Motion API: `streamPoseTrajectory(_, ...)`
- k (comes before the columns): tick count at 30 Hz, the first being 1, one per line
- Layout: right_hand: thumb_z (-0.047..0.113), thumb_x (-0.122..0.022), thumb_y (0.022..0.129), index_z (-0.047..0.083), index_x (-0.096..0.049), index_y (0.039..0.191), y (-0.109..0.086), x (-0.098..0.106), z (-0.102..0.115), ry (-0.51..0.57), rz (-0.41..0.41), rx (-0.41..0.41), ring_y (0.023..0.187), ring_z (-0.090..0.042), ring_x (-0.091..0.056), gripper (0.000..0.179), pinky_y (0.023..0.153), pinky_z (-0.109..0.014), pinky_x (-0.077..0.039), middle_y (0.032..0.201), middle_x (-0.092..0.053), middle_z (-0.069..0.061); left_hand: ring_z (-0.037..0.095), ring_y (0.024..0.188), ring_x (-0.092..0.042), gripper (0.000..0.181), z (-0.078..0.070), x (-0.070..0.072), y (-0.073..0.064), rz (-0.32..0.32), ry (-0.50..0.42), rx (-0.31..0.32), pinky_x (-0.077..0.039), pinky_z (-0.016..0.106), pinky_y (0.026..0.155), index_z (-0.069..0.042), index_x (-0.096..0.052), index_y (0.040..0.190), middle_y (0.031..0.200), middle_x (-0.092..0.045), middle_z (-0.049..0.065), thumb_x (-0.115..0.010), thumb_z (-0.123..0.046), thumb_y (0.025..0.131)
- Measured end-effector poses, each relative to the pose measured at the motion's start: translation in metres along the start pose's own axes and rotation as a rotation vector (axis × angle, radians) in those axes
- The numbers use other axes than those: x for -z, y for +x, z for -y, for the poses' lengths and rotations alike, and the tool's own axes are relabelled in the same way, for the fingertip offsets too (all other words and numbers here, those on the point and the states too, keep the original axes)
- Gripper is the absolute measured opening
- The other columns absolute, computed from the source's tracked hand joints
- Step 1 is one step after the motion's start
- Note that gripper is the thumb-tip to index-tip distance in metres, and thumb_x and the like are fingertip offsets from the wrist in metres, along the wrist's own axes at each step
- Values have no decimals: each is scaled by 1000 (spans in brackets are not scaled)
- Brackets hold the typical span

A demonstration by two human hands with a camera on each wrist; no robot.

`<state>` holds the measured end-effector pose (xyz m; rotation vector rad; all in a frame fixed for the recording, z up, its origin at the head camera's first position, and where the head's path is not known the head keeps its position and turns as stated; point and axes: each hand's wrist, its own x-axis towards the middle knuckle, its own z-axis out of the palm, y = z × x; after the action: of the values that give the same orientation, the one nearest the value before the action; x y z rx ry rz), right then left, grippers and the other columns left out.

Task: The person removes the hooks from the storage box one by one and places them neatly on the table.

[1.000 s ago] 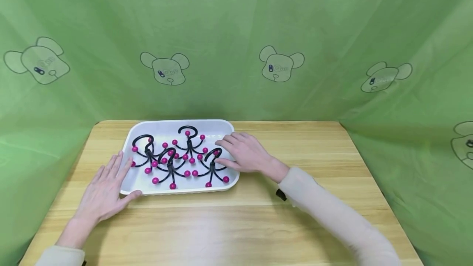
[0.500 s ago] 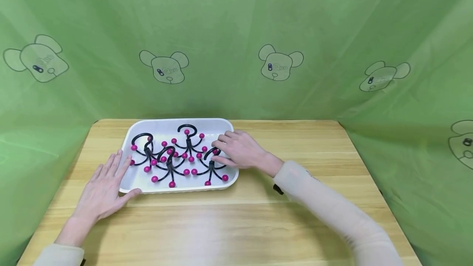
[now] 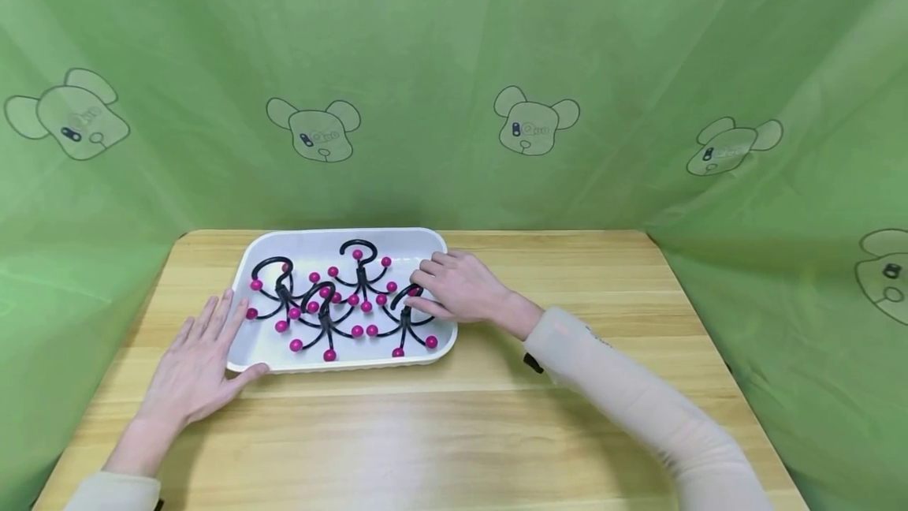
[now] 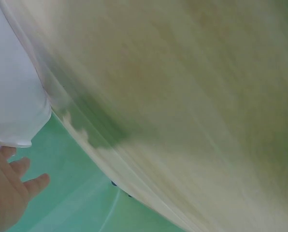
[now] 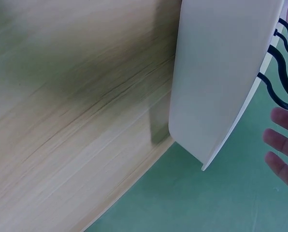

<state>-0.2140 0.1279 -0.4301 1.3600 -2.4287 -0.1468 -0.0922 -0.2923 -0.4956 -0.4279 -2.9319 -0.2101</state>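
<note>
In the head view, a white tray holds several black multi-arm hook hangers with pink ball tips. My right hand reaches over the tray's right rim and pinches the curved top of the nearest right hook hanger between thumb and fingers. That hanger's arms stay down in the tray. My left hand lies with spread, straight fingers against the tray's left wall, its thumb by the front corner. In the right wrist view, the fingers are by a black hook; the grip itself is cut off.
Other hook hangers sit close together in the tray: one at the back, one at the left, one in front. The wooden table extends forward and right. Green curtain walls stand at the back and sides.
My right fingers have drawn in and closed on the right hook hanger's curved top, shifting slightly left. My left hand stays against the tray. The hangers hold their places.
</note>
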Motion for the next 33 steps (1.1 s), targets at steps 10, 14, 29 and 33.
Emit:
streamPoseTrajectory(10, 50, -55, 106, 22, -70, 99, 0, 2, -1, 6, -4, -15, 83, -14, -69, 33, 72, -28, -59, 92, -75, 5, 51, 157, -31, 107, 1, -2, 0, -14, -6, 1, -31, 71, 123, -9, -19, 169, 173, -25, 27, -63, -70, 92)
streamPoseTrajectory(14, 49, -55, 107, 24, -70, 97, 1, 3, -1, 4, -13, -24, 81, -13, -67, 31, 70, -26, -58, 88, -73, 7, 51, 157, -31, 107, 1, -2, 0, -19, -6, 2, -31, 70, 123, -10, -20, 169, 174, -25, 26, -63, -69, 92)
streamPoseTrajectory(29, 48, -56, 107, 23, -70, 98, 2, 10, -4, -24, -17, -25, 85, -14, -71, 31, 75, -27, -61, 91, -76, 6, 52, 156, -32, 107, 0, -1, 0, -15, -11, 8, -30, 71, 124, -10, -20, 169, 173, -25, 26, -64, -69, 92)
streamPoseTrajectory(33, 47, -56, 107, 22, -70, 98, 3, 18, -7, -29, -18, -37, 88, -15, -74, 30, 85, -30, -65, 94, -77, 6, 52, 156, -32, 107, -1, 0, -1, -18, -14, 9, -30, 71, 124, -10, -21, 169, 173, -25, 27, -65, -67, 92)
